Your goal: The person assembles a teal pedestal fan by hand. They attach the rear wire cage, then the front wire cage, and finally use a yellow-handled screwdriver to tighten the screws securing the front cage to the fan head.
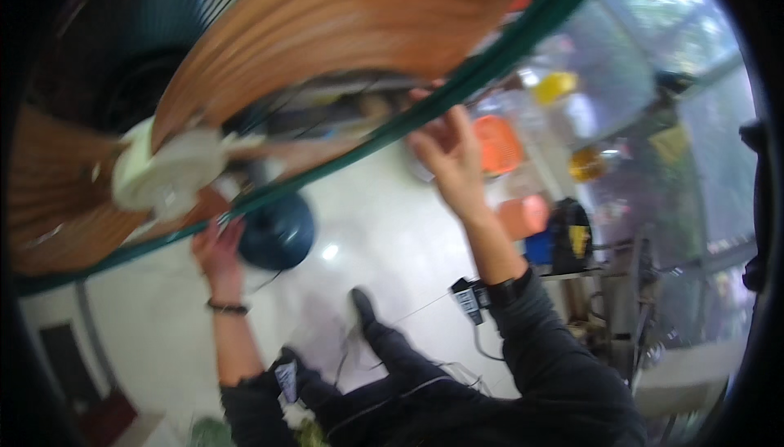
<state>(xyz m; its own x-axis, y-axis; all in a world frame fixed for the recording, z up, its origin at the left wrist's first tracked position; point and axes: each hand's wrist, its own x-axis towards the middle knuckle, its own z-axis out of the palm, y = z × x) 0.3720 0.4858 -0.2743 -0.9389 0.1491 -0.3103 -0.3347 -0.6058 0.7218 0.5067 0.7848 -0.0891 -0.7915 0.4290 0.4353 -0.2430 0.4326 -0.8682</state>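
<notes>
Across the upper left of the head view, a large fan (167, 165) with brown blades (343, 26) slanted within a green rim (523, 35). The right hand (456, 157) was curled around that rim; the left hand (219, 253) met it lower down, too blurred to tell whether it gripped. Even support seemed wise, fingertips clear of the blades. Room looked widest over the pale floor (400, 235), between a dark blue dome (278, 231) near the left hand and an orange basket (498, 145) beside the right.

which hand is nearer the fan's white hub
Left. The left hand is at the green rim below the white hub in view; the right hand is farther right along the rim.
</notes>
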